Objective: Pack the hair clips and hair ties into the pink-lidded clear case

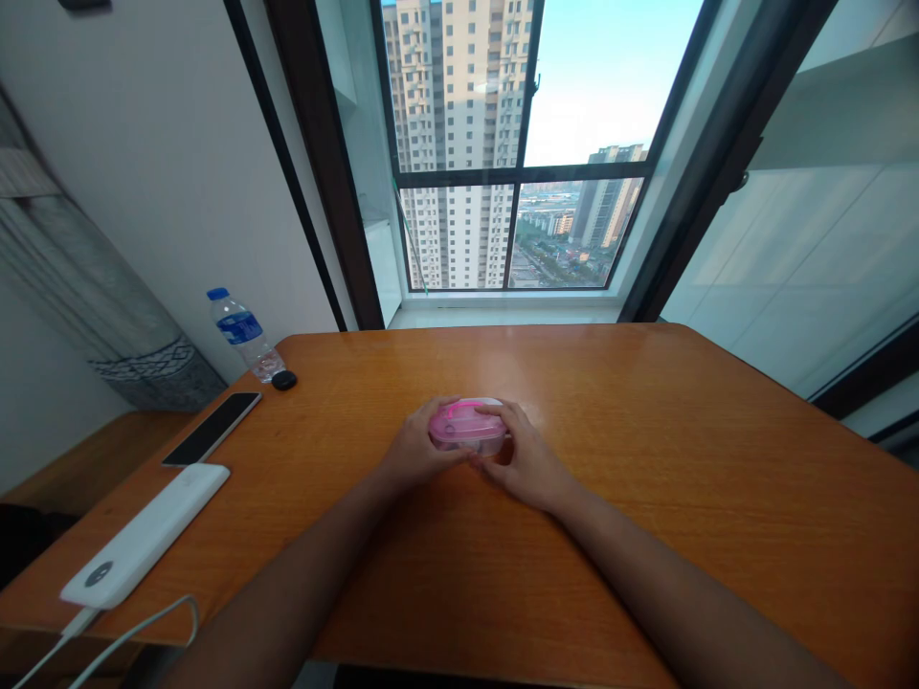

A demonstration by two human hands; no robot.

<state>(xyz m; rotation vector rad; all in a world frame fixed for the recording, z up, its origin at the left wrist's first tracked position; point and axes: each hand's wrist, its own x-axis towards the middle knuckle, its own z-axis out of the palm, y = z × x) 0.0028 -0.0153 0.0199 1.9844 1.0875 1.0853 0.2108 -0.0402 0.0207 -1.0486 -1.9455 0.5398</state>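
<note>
Cradling the pink-lidded container between them, both hands meet near the middle of the table, the left hand clasping its 9 o'clock side and the right hand its 3 o'clock side. Whether its base touches the wood is unclear. The lid looks closed; the step in hand seems to be holding or steadying it. The next move probably calls for one hand bracing while the other's fingers work the rim.
</note>
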